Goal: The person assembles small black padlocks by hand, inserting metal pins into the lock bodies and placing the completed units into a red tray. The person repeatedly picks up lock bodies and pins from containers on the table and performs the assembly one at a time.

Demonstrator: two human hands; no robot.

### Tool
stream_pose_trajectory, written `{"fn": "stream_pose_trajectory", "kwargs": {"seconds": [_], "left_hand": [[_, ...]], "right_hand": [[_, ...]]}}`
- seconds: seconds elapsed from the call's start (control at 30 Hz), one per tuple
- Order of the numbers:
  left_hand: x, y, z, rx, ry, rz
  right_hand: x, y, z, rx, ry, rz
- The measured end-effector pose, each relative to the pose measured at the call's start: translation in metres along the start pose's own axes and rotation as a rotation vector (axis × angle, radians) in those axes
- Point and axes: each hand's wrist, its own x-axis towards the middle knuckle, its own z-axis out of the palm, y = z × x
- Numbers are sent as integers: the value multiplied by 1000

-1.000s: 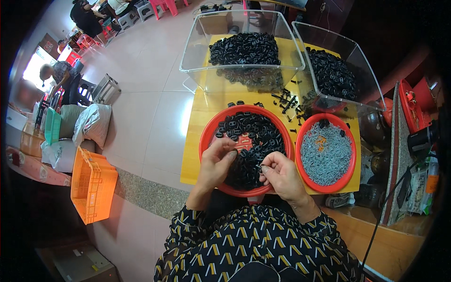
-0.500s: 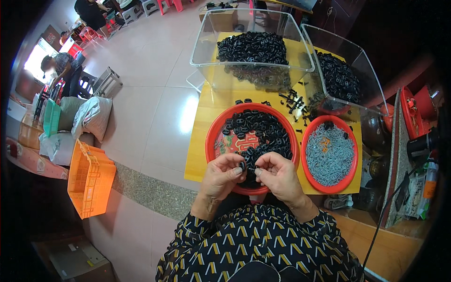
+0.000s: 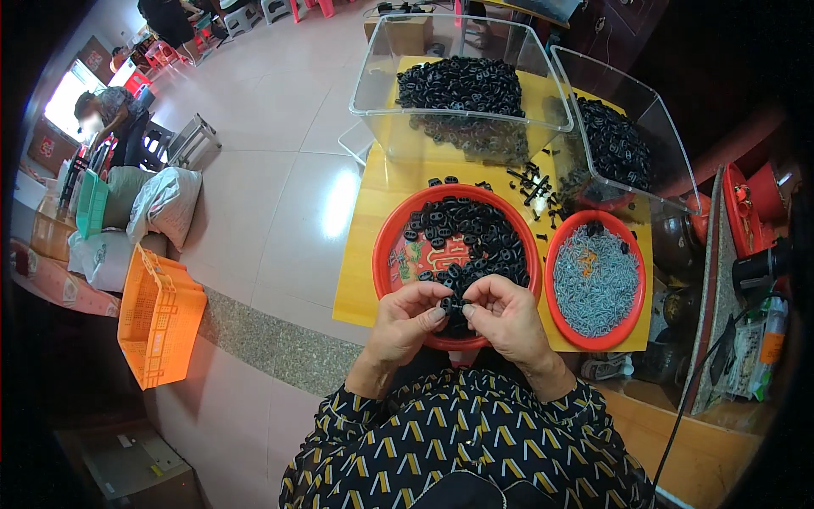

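Observation:
Over the near side of a red round tray (image 3: 381, 233), both hands meet fingertip to fingertip. My left hand (image 3: 405, 324) is closed in a pinch on a small black oval plastic piece with two holes (image 3: 446, 303). Close beside it, my right hand (image 3: 510, 324) pinches thumb against forefinger. Whatever is between those fingertips is too small and dark to name. Loose black two-holed pieces (image 3: 500, 242) fill much of the tray below, and its printed bottom shows on the left.
A second red tray (image 3: 555, 297) holds grey screws (image 3: 598, 284). Behind stand two clear bins (image 3: 373, 110) (image 3: 678, 174) of black parts, with dark pins (image 3: 532, 182) scattered on the yellow tabletop (image 3: 356, 297). An orange crate (image 3: 165, 318) sits left; people are farther off.
My left hand has moved slightly right, bringing the black piece against the right hand's fingertips. My right hand has hardly moved. The whole view has shifted a little.

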Motion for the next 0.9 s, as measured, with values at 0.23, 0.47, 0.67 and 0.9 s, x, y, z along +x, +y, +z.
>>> {"fn": "stream_pose_trajectory", "kwargs": {"seconds": [0.23,0.47,0.67,0.9], "left_hand": [[-2,-1,1,93,16,-2],[-2,1,5,227,-22,2],[-3,3,5,275,-32,21],[-5,2,8,261,-55,38]], "right_hand": [[-2,-1,-3,-30,-21,23],[-2,1,-3,-39,-40,11],[-1,-4,-2,97,-97,80],[5,13,-14,381,-226,128]]}}
